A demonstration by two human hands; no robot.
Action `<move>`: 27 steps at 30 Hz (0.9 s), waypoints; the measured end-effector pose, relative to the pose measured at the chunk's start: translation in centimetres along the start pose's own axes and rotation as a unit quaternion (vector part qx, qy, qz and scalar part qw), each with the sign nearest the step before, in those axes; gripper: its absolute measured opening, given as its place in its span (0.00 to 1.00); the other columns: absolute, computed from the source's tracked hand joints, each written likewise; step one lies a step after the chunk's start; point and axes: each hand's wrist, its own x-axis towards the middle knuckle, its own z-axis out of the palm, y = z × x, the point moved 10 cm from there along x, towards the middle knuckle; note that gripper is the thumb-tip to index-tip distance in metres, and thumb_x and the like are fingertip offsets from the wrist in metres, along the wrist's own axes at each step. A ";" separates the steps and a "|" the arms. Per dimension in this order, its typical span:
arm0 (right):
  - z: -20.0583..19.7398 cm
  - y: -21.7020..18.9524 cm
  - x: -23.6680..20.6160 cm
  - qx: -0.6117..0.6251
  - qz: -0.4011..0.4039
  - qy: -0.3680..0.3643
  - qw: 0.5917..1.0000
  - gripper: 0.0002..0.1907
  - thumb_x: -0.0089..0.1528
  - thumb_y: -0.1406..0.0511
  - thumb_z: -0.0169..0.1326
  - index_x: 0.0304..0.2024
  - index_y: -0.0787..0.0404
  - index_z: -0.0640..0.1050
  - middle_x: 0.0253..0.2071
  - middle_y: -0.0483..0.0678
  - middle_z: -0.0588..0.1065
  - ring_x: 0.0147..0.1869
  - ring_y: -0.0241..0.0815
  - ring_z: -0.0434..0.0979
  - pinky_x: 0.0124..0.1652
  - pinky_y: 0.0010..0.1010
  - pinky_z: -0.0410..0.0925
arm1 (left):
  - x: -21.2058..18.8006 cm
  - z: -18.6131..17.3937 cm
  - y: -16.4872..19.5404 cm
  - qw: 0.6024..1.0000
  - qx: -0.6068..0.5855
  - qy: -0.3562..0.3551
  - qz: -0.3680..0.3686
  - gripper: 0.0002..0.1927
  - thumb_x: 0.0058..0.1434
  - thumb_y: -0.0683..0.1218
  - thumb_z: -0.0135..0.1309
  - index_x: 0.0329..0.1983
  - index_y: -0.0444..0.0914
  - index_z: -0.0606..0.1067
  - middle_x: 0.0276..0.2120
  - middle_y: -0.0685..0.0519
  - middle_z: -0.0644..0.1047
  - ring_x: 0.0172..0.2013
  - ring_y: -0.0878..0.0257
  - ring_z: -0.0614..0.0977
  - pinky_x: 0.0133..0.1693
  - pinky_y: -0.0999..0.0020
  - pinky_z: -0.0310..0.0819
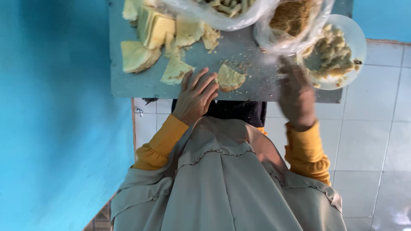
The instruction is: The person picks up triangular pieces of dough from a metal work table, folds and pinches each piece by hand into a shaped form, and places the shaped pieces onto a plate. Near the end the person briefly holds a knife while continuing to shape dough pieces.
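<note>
The round crumbed patty (pixel 230 78) lies on the grey worktop (pixel 128 87), touching the left hand (pixel 196 97), whose open grip rests flat beside it. The blurred right hand (pixel 296 96) sits farther off, grip unclear.

a pale yellow, roughly round piece of dough (pixel 230 77) lies flat near the front edge of the grey board (pixel 128 87), crumbs scattered round it, its near rim browner. the left hand (pixel 196 96) rests flat beside it, fingertips touching its edge. the right hand (pixel 296 93), blurred, hovers just by a clear bowl (pixel 358 38) of crumbly yellow filling (pixel 335 53).
</note>
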 end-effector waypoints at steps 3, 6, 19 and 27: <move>-5.2 5.2 -0.8 -0.126 0.001 0.043 0.991 0.18 0.63 0.83 0.47 0.51 0.65 0.78 0.51 0.52 0.73 0.57 0.52 0.71 0.59 0.39 0.68 | -0.4 0.5 0.8 0.999 0.004 -0.016 0.031 0.17 0.71 0.49 0.56 0.61 0.40 0.76 0.64 0.53 0.72 0.70 0.55 0.65 0.71 0.46 0.53; -7.3 9.9 -1.0 -0.236 0.015 0.035 0.971 0.27 0.56 0.83 0.48 0.54 0.59 0.81 0.49 0.51 0.71 0.55 0.51 0.66 0.58 0.39 0.64 | -0.7 1.0 1.3 0.998 0.009 -0.022 0.064 0.17 0.72 0.49 0.54 0.61 0.40 0.76 0.62 0.53 0.73 0.69 0.55 0.67 0.70 0.49 0.56; -2.3 14.0 2.5 -0.376 0.005 -0.065 0.924 0.32 0.52 0.74 0.54 0.57 0.44 0.82 0.42 0.47 0.66 0.53 0.49 0.61 0.55 0.42 0.56 | -1.2 1.5 0.3 0.998 -0.027 -0.010 0.050 0.16 0.73 0.49 0.54 0.61 0.39 0.75 0.62 0.51 0.74 0.67 0.55 0.71 0.70 0.52 0.62; -3.2 12.0 2.0 -0.303 0.029 -0.098 0.948 0.16 0.58 0.73 0.56 0.38 0.45 0.86 0.44 0.46 0.68 0.54 0.50 0.61 0.57 0.45 0.55 | -1.6 1.4 0.6 0.995 0.012 -0.031 0.099 0.21 0.70 0.49 0.54 0.66 0.41 0.73 0.63 0.53 0.73 0.66 0.58 0.71 0.69 0.55 0.61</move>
